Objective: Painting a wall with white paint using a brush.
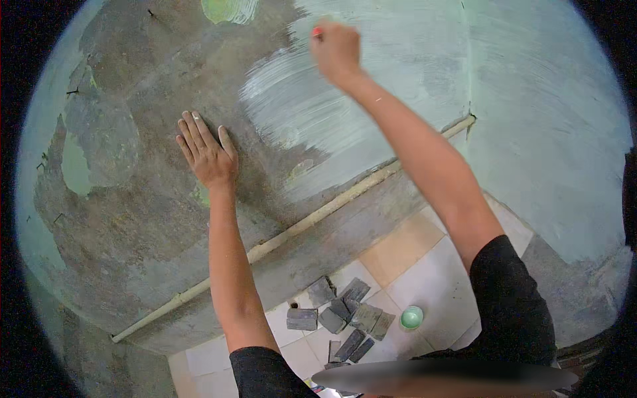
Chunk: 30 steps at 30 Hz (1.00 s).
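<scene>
My left hand [211, 151] lies flat with its fingers spread on the bare grey-brown part of a wall [174, 84]. To its right and higher up, my right hand [338, 49] is closed in a fist, slightly blurred. A small red end of some tool shows at the fist; the rest is hidden by the hand, so its kind cannot be told. Around and below the fist, streaky pale green-white paint [293, 109] covers the wall, with a ragged brushed edge toward the left hand.
A pale pipe [323, 211] runs slanting along the wall's lower part. On the tiled floor [428, 268] lie several broken grey tile pieces [366, 317] beside a small green bowl [411, 317]. Thin nails or wires [73, 91] stick out of the wall at left.
</scene>
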{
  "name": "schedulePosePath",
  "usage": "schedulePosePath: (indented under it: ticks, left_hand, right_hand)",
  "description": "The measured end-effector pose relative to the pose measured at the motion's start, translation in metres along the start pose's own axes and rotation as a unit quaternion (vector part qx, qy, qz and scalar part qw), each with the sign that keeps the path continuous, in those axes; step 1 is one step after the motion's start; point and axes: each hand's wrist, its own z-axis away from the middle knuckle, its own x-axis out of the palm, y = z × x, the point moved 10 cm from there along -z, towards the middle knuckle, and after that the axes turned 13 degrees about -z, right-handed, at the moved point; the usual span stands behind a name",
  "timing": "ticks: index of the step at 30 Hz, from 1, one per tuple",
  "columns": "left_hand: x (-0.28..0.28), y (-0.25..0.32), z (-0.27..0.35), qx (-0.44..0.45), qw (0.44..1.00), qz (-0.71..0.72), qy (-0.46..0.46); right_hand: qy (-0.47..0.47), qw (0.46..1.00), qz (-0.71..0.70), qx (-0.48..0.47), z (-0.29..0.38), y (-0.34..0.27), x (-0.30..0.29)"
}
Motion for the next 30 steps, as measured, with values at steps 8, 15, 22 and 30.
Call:
schedulePosePath:
  ticks: [8,15,22,30]
  left_hand:
    - [-0.005,-0.003,0.003,-0.005,0.999,0.023,0.024]
    - [-0.012,-0.016,0.007,-0.066,0.996,-0.033,0.053]
    - [-0.011,-0.012,0.006,-0.057,0.997,-0.023,0.051]
    - [-0.006,-0.012,0.009,-0.062,0.997,-0.028,0.045]
  right_hand:
    - [-0.07,0.989,-0.125,-0.042,0.063,-0.165,0.066]
    - [0.034,0.985,-0.138,-0.094,0.015,-0.088,-0.001]
    - [0.023,0.999,0.015,0.02,-0.062,0.041,-0.017]
    - [-0.039,0.995,-0.082,-0.033,-0.011,-0.133,0.089]
